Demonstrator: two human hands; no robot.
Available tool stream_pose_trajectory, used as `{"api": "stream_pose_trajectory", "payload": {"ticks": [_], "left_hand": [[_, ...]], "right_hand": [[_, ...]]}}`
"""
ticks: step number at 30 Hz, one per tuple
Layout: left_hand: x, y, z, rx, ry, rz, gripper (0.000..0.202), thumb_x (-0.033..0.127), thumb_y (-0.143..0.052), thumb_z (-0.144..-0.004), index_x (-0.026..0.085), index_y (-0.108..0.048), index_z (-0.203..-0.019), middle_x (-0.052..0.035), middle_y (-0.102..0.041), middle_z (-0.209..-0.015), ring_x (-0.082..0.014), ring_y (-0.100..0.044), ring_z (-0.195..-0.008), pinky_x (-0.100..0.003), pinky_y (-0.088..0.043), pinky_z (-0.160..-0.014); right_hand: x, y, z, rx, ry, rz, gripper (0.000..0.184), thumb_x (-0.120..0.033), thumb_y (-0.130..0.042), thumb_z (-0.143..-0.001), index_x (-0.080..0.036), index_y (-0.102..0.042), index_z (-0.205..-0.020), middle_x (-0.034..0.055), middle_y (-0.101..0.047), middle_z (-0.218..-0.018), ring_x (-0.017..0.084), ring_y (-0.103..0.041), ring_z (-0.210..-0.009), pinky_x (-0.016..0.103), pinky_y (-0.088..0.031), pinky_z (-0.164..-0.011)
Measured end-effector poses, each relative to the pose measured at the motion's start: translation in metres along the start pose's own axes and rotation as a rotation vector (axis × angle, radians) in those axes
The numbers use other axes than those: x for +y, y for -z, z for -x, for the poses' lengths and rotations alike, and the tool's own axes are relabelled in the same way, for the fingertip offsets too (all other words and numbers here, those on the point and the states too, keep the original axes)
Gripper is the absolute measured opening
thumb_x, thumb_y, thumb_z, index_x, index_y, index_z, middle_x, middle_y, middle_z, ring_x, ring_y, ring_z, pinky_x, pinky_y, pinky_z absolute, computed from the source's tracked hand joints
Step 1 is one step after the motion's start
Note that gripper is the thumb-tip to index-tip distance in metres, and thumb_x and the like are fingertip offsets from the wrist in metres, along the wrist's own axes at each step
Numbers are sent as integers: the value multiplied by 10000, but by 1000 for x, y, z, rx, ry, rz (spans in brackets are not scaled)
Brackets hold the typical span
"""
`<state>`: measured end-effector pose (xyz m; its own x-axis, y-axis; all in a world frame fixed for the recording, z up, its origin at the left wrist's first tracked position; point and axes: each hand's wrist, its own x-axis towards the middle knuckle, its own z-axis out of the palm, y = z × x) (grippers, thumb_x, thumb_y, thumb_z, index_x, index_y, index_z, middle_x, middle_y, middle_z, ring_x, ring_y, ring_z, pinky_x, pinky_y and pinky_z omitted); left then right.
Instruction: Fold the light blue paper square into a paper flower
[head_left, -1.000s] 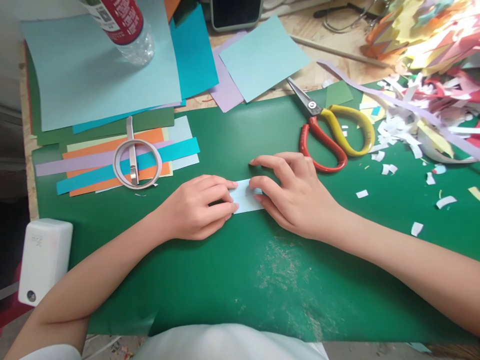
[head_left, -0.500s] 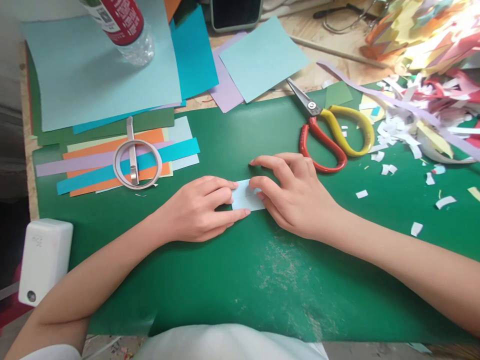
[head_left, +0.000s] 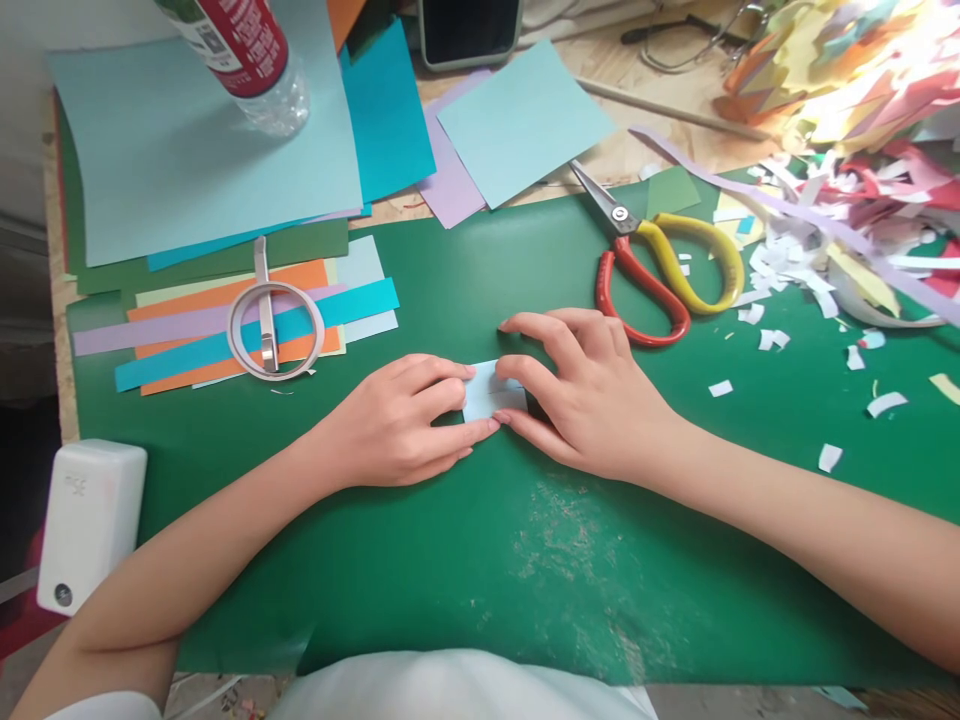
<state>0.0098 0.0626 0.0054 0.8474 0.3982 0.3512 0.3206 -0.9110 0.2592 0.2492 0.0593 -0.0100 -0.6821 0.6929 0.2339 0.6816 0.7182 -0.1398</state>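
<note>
A small piece of light blue paper (head_left: 484,400) lies on the green mat in the middle, a faint line running across it. My left hand (head_left: 409,420) holds its left end, the index finger at the top edge and the thumb near the bottom edge. From the other side my right hand (head_left: 592,390) grips the right end, fingers curled over the top and the thumb at the bottom edge beside my left thumb. Part of the paper's right end is hidden under the right fingers. Scissors (head_left: 637,235) with one red and one yellow handle lie just beyond my right hand.
A roll of tape (head_left: 319,345) sits on colored paper strips (head_left: 176,365) at left. Behind stand a bottle (head_left: 255,80) and large paper sheets (head_left: 150,170). White scraps (head_left: 795,265) litter the right side. A white power bank (head_left: 94,525) is at the left edge.
My right thumb has moved left and down to the paper's bottom edge, close to my left thumb. A line across the paper now shows. My left hand has stayed in place.
</note>
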Motion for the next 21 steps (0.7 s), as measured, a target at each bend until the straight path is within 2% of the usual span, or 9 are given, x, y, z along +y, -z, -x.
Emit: {"api": "stream_pose_trajectory", "payload": {"ticks": [2,8,15,21], "left_hand": [[-1,1,1,4,-5,32,191,246,-647,-860,165,-693,-1027,-73,-634,-836,-271,-642,-1058,-421,-569,-861],[-4,1,5,75,-8,102,135,267,-668,-840,138,-691,-872,-79,-678,-826,-285,-677,-1064,-409,-593,-864],[-5,-1,6,123,-29,74,111,240,-678,-827,129,-675,-820,-81,-735,-835,-284,-708,-1031,-401,-615,-828],[-4,-1,6,132,-35,36,112,240,-683,-824,130,-679,-844,-65,-752,-841,-268,-723,-990,-373,-622,-772]], "right_hand": [[0,0,0,-5,-1,2,291,-444,-471,-930,-200,-559,-1062,131,-505,-1302,316,-425,-1113,432,-340,-834],[0,0,0,5,-8,11,169,-263,-469,-924,-203,-554,-1057,116,-509,-1302,302,-426,-1118,418,-340,-836],[0,-1,1,12,-10,7,183,-199,-482,-900,-216,-559,-1065,114,-512,-1308,300,-421,-1124,413,-335,-823],[2,1,0,23,-12,-17,175,-182,-468,-910,-220,-559,-1055,98,-526,-1294,285,-422,-1102,403,-339,-807]]}}
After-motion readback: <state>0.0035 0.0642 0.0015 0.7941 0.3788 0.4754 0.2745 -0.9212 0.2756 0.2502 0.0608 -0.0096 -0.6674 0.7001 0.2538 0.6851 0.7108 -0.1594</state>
